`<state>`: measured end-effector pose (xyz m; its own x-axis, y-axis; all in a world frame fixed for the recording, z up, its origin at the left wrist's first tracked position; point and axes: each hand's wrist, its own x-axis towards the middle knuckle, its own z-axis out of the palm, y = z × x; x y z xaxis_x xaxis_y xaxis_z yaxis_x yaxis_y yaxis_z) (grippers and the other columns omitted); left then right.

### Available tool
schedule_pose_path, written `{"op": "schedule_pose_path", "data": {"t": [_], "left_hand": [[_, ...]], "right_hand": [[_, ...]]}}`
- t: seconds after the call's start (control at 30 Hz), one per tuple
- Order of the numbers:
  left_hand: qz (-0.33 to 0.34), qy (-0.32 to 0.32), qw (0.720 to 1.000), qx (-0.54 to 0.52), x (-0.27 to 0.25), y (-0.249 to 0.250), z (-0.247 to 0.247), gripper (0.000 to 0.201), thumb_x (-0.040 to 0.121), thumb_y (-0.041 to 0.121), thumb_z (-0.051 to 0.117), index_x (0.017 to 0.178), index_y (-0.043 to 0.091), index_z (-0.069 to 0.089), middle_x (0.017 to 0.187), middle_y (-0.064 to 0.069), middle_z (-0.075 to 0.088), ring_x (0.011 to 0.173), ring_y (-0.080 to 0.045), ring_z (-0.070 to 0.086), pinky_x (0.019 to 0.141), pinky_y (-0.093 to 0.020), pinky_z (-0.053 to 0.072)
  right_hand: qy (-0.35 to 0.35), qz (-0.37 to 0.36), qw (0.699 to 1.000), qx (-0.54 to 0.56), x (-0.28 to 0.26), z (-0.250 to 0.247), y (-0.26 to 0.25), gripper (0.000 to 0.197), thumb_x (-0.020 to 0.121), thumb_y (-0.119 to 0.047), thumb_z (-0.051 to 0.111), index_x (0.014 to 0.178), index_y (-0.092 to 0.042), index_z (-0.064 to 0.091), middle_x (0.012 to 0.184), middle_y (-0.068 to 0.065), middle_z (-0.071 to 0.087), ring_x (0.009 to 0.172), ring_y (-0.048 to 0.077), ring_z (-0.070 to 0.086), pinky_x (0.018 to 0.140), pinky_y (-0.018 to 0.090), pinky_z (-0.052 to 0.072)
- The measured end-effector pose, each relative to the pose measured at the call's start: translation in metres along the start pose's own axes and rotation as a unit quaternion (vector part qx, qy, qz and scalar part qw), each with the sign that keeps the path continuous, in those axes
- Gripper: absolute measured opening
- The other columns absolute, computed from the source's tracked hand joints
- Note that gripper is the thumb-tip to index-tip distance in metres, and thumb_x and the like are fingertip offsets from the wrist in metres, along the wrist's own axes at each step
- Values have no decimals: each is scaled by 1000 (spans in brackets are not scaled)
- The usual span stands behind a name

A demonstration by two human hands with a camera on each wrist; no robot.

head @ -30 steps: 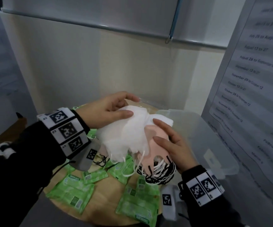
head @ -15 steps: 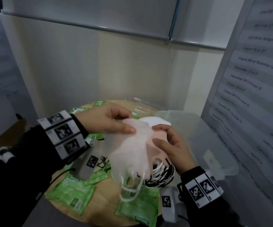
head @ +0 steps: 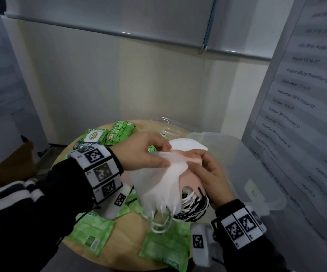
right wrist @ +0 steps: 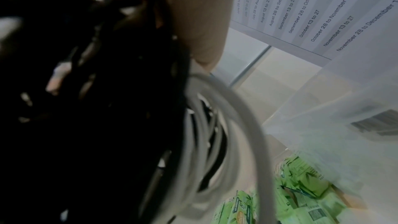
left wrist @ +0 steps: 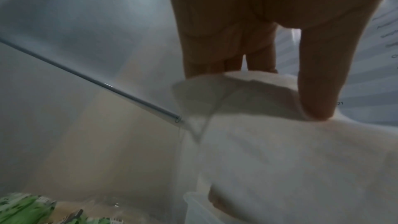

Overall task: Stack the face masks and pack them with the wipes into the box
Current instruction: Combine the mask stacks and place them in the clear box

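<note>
So both hands were up over the table [head: 119, 258], working one bundle of face masks [head: 180, 173]. The left hand [head: 139, 152] pinched the top white mask [head: 158, 185] by its edge between thumb and fingers, probably to square it onto the pile. The right hand [head: 207, 173] was curled round the stack from the other side, fingers over a pink mask [head: 189, 181], which I'd guess kept the pile from fanning out. Ear loops [head: 190, 209], black and white, dangled in a tangle underneath. The clear box [head: 257, 173] sat just to the right, nothing in it that I could see. Green wipes packs [head: 91, 234] were scattered on the table, none packed yet.
</note>
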<state>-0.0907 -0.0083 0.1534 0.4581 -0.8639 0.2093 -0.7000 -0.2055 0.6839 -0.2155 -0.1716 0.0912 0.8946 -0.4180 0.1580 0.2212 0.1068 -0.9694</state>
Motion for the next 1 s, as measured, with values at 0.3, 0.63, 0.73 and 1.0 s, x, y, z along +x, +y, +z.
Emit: {"op": "schedule_pose_path", "data": {"t": [0.3, 0.63, 0.73, 1.0], "left_hand": [[-39, 116, 973, -197, -1, -11, -43, 10, 75, 14, 71, 80, 16, 62, 65, 10, 68, 58, 0, 60, 57, -11, 48], [15, 42, 998, -55, -18, -3, -58, 20, 64, 40, 52, 67, 33, 70, 61, 18, 64, 58, 6, 55, 59, -8, 41], [64, 79, 995, -9, -15, 7, -41, 13, 78, 29, 60, 85, 26, 71, 56, 25, 56, 54, 7, 48, 59, -3, 33], [142, -58, 984, 92, -7, 19, -24, 44, 79, 22, 64, 117, 43, 55, 101, 20, 69, 88, 2, 65, 82, -17, 49]], "right_hand": [[71, 1, 997, 32, 0, -8, -8, 13, 94, -5, 47, 85, -11, 55, 73, -6, 63, 62, 2, 59, 55, 15, 49], [50, 25, 995, 78, 1, -6, -9, 14, 94, -9, 44, 83, -14, 53, 75, -5, 65, 66, 8, 60, 57, 17, 50], [38, 30, 995, 91, 0, -3, -11, 11, 91, -12, 46, 84, -14, 53, 73, -5, 65, 66, 7, 61, 57, 17, 50], [2, 43, 996, 79, -1, 0, -12, 9, 77, -20, 55, 83, -13, 56, 74, -1, 63, 66, 10, 58, 59, 20, 51]]}}
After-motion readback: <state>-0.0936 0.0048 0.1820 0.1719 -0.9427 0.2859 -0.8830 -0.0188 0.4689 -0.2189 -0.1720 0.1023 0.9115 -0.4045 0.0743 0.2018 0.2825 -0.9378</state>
